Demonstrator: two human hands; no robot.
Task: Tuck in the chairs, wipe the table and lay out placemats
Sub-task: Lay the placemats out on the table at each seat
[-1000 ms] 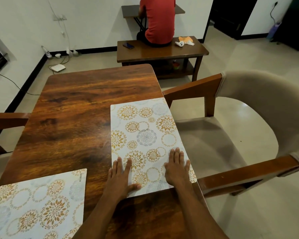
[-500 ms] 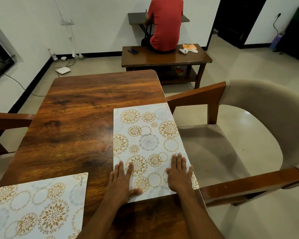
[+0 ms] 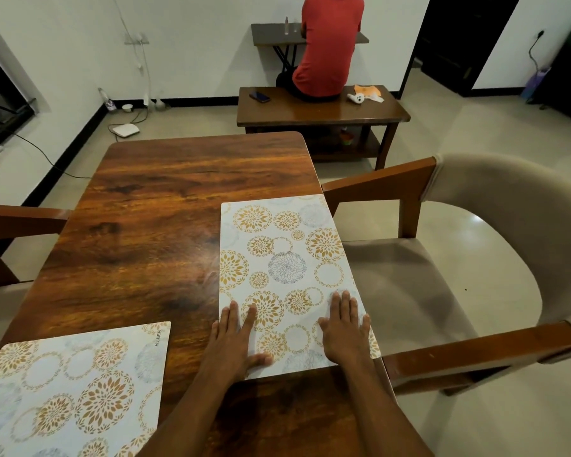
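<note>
A white placemat with gold flower circles (image 3: 287, 258) lies along the right edge of the dark wooden table (image 3: 152, 225). My left hand (image 3: 233, 341) rests flat on its near left corner, fingers spread. Flat on the near right corner lies my right hand (image 3: 345, 328). Neither hand holds anything. A second placemat of the same pattern (image 3: 76, 390) lies at the near left of the table. A beige padded chair with wooden arms (image 3: 442, 291) stands at the table's right side, its seat out from under the table. Part of another chair (image 3: 17, 222) shows at the left.
Beyond the table stands a low wooden coffee table (image 3: 323, 110) with a phone and small items on it. A person in a red shirt sits on it, back turned. Cables and a white box (image 3: 124, 129) lie on the floor by the left wall.
Both hands stay flat on the near end of the right placemat. My head has tilted up a little, so the table and mat sit lower in view.
</note>
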